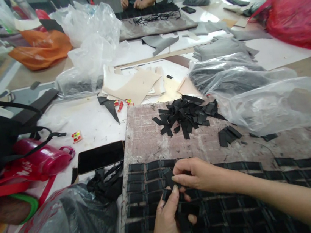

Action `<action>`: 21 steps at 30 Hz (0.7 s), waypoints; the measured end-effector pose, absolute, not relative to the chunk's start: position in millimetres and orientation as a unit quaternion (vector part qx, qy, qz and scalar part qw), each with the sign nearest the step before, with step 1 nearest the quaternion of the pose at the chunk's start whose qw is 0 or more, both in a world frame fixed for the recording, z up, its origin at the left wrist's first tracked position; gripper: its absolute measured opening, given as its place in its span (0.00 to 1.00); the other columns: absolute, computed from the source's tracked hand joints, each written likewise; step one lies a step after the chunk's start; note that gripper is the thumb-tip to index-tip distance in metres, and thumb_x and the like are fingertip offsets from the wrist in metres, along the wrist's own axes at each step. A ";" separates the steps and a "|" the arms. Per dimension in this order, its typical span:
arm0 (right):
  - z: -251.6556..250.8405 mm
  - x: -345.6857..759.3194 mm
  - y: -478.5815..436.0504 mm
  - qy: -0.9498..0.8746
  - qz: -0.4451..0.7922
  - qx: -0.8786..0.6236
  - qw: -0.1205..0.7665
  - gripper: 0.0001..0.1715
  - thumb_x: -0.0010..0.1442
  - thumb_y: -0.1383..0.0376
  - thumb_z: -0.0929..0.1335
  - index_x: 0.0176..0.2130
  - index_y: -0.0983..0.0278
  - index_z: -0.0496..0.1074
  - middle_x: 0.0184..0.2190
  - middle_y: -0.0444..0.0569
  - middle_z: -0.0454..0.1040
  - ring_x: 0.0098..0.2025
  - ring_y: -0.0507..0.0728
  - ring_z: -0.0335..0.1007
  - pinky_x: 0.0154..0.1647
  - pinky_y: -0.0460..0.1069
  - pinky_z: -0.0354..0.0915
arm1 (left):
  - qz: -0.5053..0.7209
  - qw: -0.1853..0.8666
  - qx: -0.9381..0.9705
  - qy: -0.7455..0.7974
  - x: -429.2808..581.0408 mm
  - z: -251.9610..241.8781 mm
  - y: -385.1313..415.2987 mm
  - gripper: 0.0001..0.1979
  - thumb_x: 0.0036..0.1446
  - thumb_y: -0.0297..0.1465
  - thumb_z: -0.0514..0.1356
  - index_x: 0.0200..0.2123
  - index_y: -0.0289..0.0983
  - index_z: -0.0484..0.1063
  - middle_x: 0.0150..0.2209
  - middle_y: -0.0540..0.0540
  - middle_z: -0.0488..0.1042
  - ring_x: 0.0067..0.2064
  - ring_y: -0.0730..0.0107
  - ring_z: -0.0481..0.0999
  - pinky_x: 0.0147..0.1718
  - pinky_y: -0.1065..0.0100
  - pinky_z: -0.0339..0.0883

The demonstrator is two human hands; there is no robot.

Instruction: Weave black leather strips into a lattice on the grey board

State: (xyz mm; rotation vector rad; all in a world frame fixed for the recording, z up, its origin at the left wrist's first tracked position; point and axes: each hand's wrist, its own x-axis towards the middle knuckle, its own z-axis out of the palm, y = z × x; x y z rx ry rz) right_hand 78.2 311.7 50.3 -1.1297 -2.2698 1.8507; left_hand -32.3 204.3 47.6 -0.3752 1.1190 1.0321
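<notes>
My left hand [167, 218] is closed around several short black fabric strips [184, 223], which stick out below its fingers. Just above it, my right hand [193, 172] pinches one black strip [168, 175] between thumb and fingertips, close to the left thumb. Beneath both hands, rows of flat black strips [136, 187] cover the near part of a worn brownish board [143, 137]. Farther back on the board lies a loose heap of black strips [185, 114], with a smaller bunch [229, 135] to its right.
A clear plastic bag [280, 104] overlaps the board's right side. Left of the board are a dark phone [100, 157], a pink bottle [47, 155] and a stuffed plastic bag [69, 223]. Cream offcuts [134, 83] lie beyond. Across the table, another person's hands [140, 3] work over a second board [157, 26].
</notes>
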 end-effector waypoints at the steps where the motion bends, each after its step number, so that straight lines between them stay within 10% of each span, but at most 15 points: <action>1: 51.7 80.3 309.4 -0.695 0.615 -0.371 0.002 0.12 0.62 0.62 0.60 0.29 0.65 0.64 0.25 0.44 0.69 0.25 0.50 0.63 0.24 0.43 0.58 | 0.466 0.712 -0.166 0.499 -29.0 48.2 205.6 0.10 0.49 0.31 0.65 0.33 0.34 0.70 0.27 0.49 0.71 0.25 0.76 0.68 0.18 0.77 0.59; 8: 43.9 140.5 336.1 -0.797 0.430 -0.424 0.004 0.14 0.64 0.62 0.57 0.28 0.63 0.59 0.23 0.43 0.62 0.26 0.51 0.59 0.29 0.46 0.56 | 0.433 0.753 -0.187 0.458 -10.1 52.6 211.6 0.20 0.32 0.34 0.73 0.28 0.35 0.69 0.24 0.50 0.70 0.23 0.76 0.67 0.16 0.77 0.56; 21: 36.8 157.1 353.9 -0.900 0.216 -0.343 -0.158 0.07 0.62 0.64 0.63 0.34 0.65 0.66 0.31 0.50 0.71 0.33 0.56 0.67 0.30 0.46 0.57 | 0.438 0.737 -0.184 0.482 4.0 47.6 212.7 0.12 0.42 0.31 0.69 0.29 0.35 0.69 0.28 0.50 0.69 0.25 0.76 0.68 0.17 0.77 0.56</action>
